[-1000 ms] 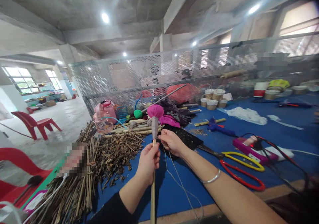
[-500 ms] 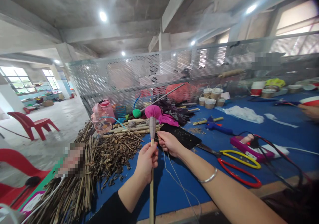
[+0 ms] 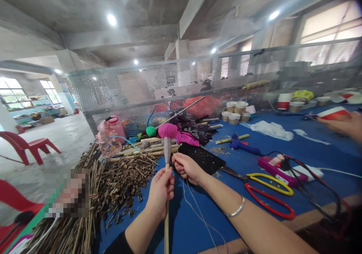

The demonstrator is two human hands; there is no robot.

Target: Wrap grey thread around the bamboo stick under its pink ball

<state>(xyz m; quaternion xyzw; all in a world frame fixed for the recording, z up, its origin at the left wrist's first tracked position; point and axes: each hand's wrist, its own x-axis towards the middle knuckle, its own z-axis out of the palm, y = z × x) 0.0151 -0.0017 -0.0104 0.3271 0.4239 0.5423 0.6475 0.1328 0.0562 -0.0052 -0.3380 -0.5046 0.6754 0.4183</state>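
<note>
My left hand (image 3: 161, 190) is wrapped round a pale wooden stick (image 3: 166, 227) that stands tilted away from me. At the stick's upper end sits a grey, thread-wrapped tapered head (image 3: 167, 151). Close beside it on the right, my right hand (image 3: 188, 167) pinches a thin thread (image 3: 195, 201), its fingertips just off the lower end of the wrapping. Loose thread hangs from that hand in a loop over the blue table (image 3: 141, 224). Behind the head lie a magenta cloth bundle (image 3: 167, 131) and a green ball (image 3: 150, 131).
Dried plant pieces (image 3: 124, 186) and bundled stalks (image 3: 76, 220) cover the left side. On the right lie large scissors (image 3: 268, 193), a purple power strip (image 3: 279, 173) and a blue glue gun (image 3: 243, 145). A pink jug (image 3: 111, 137) stands behind. A co-worker's hand (image 3: 345, 124) reaches in at far right.
The view has shifted slightly, and both hands and the stick appear a little lower and further left. At far right, the co-worker's hand shows more beside a red-and-white object.
</note>
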